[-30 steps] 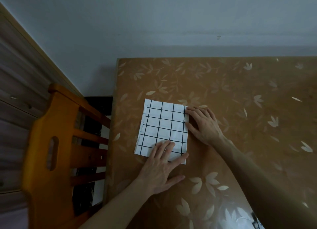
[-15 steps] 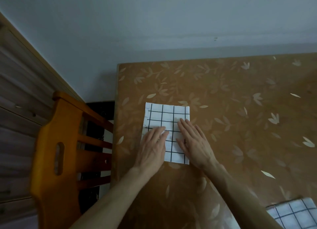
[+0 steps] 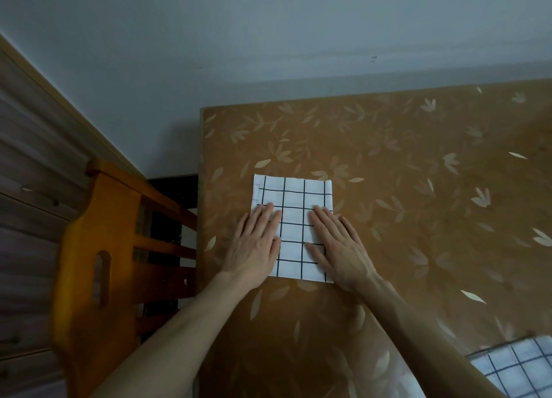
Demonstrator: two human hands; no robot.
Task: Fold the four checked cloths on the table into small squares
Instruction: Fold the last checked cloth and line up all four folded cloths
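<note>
A white cloth with a black check [image 3: 294,202], folded into a small rectangle, lies flat near the left edge of the brown leaf-patterned table [image 3: 418,188]. My left hand [image 3: 255,245] rests palm down on its left half, fingers together and pointing away from me. My right hand [image 3: 337,248] lies flat on its right half and partly on the table. Neither hand grips anything. A second checked cloth [image 3: 516,367] shows at the lower right corner, partly cut off by the frame and by my right forearm.
An orange wooden chair [image 3: 101,266] stands close against the table's left edge. A pale wall runs behind the table's far edge. Wood panelling fills the far left.
Both hands have slid apart over the folded cloth, the left toward its left edge and the right toward its right edge. A second cloth has come into view lower right.
</note>
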